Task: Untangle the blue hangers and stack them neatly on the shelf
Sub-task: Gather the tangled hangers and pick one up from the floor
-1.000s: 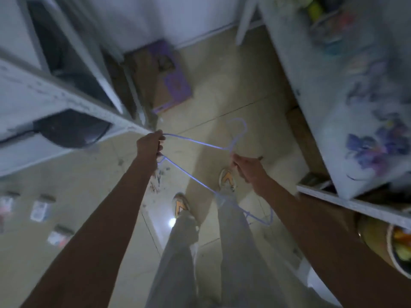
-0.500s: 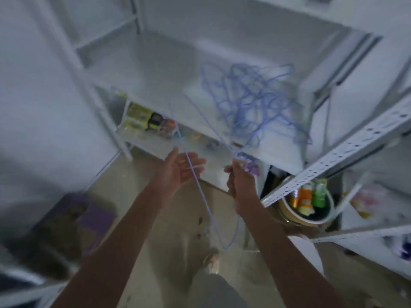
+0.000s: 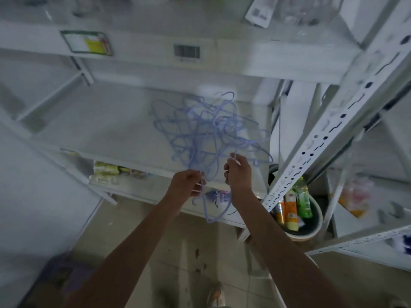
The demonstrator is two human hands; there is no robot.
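A tangle of thin blue wire hangers (image 3: 206,130) lies on the white middle shelf (image 3: 106,130), toward its right end. One blue hanger (image 3: 205,205) hangs over the shelf's front edge, held in both hands. My left hand (image 3: 188,185) grips its wire near the top. My right hand (image 3: 236,172) pinches another part of the wire a little higher and to the right, close to the tangle. Both hands sit just in front of the shelf edge.
A perforated white upright (image 3: 322,138) runs diagonally right of my hands. Below it stands a round tub (image 3: 311,232) with bottles and packets. The lower shelf (image 3: 142,187) carries packets. The upper shelf (image 3: 155,52) bears labels. Tiled floor (image 3: 178,252) lies below.
The view has swung up from the floor to the shelf. Both hands have risen to the shelf edge with the hanger, and my left hand, open half a second ago, now grips the wire.
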